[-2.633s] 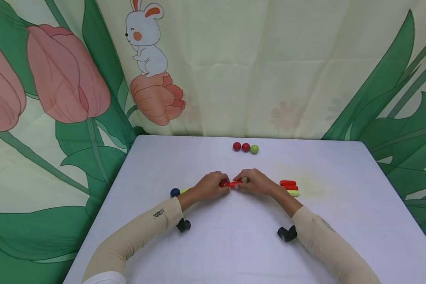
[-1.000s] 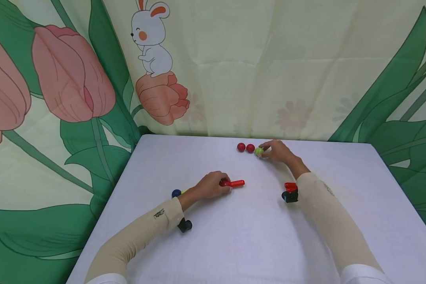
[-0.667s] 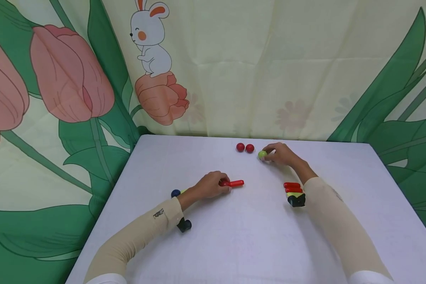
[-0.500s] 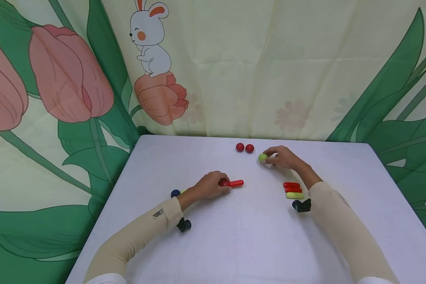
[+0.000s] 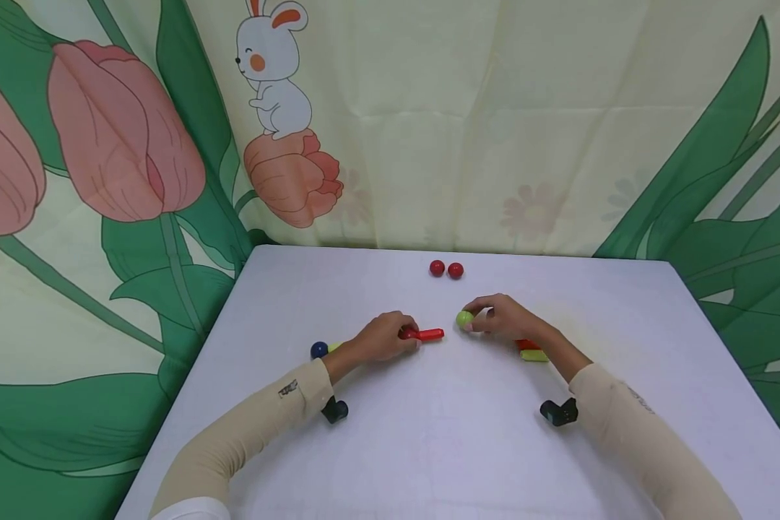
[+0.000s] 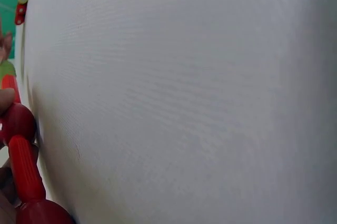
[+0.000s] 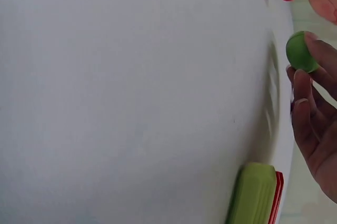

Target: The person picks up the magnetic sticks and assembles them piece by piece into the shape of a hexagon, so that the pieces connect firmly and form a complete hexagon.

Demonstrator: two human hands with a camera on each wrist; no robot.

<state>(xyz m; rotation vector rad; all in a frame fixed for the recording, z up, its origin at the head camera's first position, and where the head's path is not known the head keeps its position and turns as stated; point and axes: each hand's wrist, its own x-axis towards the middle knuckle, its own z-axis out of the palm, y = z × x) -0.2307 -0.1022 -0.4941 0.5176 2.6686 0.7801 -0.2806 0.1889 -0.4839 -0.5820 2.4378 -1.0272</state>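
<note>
My left hand (image 5: 380, 337) pinches a red ball (image 6: 18, 123) with a red stick (image 5: 431, 334) pointing right from it. In the left wrist view another red stick (image 6: 25, 168) joins that ball to a second red ball (image 6: 42, 214), which the hand hides in the head view. To the left a blue ball (image 5: 319, 350) and a yellow-green stick (image 5: 334, 347) show beside the wrist. My right hand (image 5: 503, 318) holds a green ball (image 7: 299, 52) between thumb and fingertips, a short gap from the red stick's free end.
Two loose red balls (image 5: 445, 269) lie near the table's back edge. Under the right forearm are red sticks (image 5: 528, 344) and a light green stick (image 5: 534, 355), side by side. Black wrist cameras (image 5: 559, 412) hang below both forearms. A printed curtain stands behind the white table (image 5: 429, 448).
My right hand left the red stick, took the green ball from beside the two red balls, and brought it forward and left towards the stick. The left hand has stayed in place.
</note>
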